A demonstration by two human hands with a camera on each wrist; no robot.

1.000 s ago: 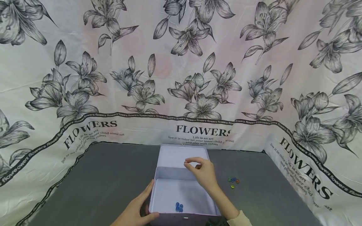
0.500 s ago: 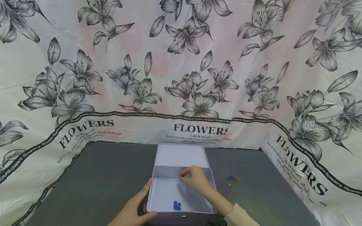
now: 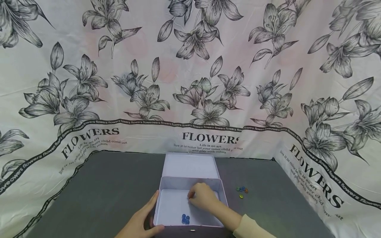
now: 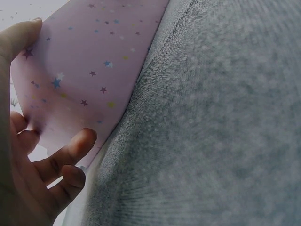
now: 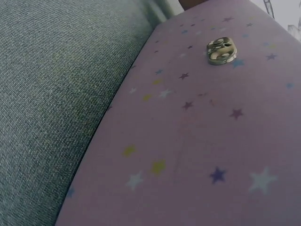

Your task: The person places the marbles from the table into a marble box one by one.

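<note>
A hinged lilac box [image 3: 171, 203] with a white inside stands with its lid [image 3: 190, 165] laid back. The left wrist view shows its star-printed side [image 4: 89, 66]. My left hand [image 3: 140, 219] holds the box by its front left corner, fingers along the left side and thumb at the front rim. Inside the box, my right hand [image 3: 203, 197] has thumb and forefinger pinched together on a small reddish marble, mostly hidden by the fingertips. Several blue marbles [image 3: 185, 218] sit in a cluster near the front wall.
Right of the box, several coloured marbles [image 3: 242, 189] lie grouped on the grey cloth [image 3: 268, 211], with a yellow one [image 3: 241, 196] just in front. A metal clasp [image 5: 221, 51] sits on the box's front. A flower-printed curtain [image 3: 154, 135] surrounds the table.
My right hand has come down from above the box's back edge into the box, fingers still pinched. The left hand keeps its hold on the corner. The blue marbles stay put.
</note>
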